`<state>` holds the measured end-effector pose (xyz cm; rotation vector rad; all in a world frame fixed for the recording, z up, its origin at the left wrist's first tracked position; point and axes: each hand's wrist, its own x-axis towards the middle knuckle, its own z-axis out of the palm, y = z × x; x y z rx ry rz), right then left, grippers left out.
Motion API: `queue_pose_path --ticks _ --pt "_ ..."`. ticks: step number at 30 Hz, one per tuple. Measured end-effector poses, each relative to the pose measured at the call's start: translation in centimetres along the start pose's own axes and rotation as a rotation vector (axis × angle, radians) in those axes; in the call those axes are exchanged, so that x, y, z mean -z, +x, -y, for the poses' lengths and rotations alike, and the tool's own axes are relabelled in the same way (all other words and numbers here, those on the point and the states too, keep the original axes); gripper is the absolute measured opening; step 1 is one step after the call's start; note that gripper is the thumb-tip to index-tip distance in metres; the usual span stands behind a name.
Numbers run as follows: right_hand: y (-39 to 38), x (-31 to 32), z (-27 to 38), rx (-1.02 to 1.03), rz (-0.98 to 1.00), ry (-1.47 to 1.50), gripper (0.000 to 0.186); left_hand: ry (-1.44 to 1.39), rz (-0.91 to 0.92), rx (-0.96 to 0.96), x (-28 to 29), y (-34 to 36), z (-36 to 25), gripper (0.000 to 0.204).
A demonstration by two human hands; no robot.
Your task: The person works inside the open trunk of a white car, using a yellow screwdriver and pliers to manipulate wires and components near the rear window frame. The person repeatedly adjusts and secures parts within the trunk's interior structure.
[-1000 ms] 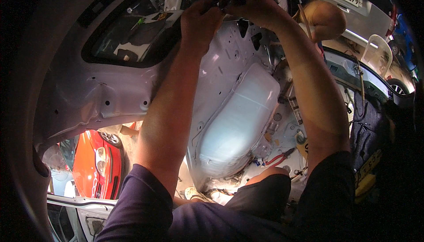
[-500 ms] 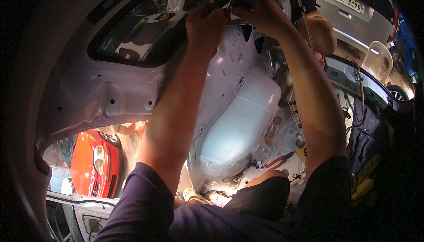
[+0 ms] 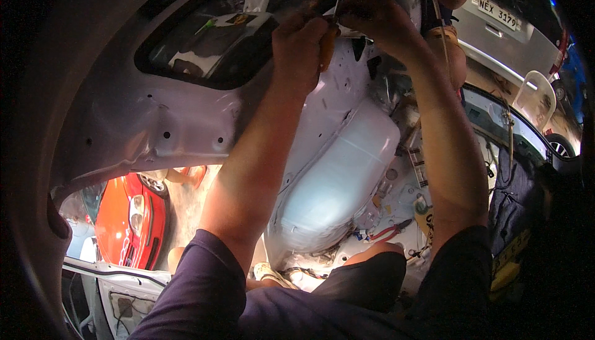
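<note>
Both my arms reach up to the top of the view, inside a stripped car body. My left hand is closed round a screwdriver with an amber handle; its thin shaft points up toward the dark metal above. Right beside it, my right hand has its fingers curled in near the shaft. Shadow hides those fingertips and whatever they hold. Behind the hands lies the bare, pale inner body panel with small holes and dark slots.
A rounded wheel arch bulges below my hands. Red-handled pliers and loose bits lie on the car floor. A side window is at upper left, a red car beyond the opening. Another person's bare limb is at upper right.
The view has shifted slightly, so the hands and panel sit further right. My left hand has turned, and the amber handle now shows below its fingers.
</note>
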<state>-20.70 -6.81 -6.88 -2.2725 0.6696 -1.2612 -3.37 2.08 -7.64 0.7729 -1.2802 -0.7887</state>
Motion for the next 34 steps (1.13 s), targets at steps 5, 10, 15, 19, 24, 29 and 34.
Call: queue_pose_path --ticks 5,10,15,19,24,29,34 --pt "0.2 0.4 -0.2 0.152 0.054 0.010 0.034 -0.014 -0.067 -0.017 -0.1 -0.6 -0.8 0.016" --pt "0.2 -0.7 0.5 0.238 -0.043 0.028 0.026 0.124 -0.068 -0.054 0.2 -1.1 -1.6 0.018" --pt "0.2 -0.1 0.4 0.208 0.068 0.078 0.028 0.162 -0.167 -0.046 -0.4 -1.7 -1.5 0.018" --pt "0.4 -0.4 1.2 0.265 0.093 0.000 0.030 0.145 -0.203 -0.024 -0.1 -2.0 -1.7 0.017" --pt "1.1 -0.5 1.2 0.135 0.152 -0.015 0.031 0.167 -0.197 -0.034 -0.4 -2.3 -1.6 0.014" --pt "0.7 -0.5 1.5 0.110 0.148 0.034 0.031 0.049 -0.179 -0.037 -0.1 -2.6 -1.8 0.006" --pt "0.7 0.6 3.1 0.041 0.233 -0.059 0.041 0.174 -0.185 -0.027 0.6 -2.2 -1.2 0.013"
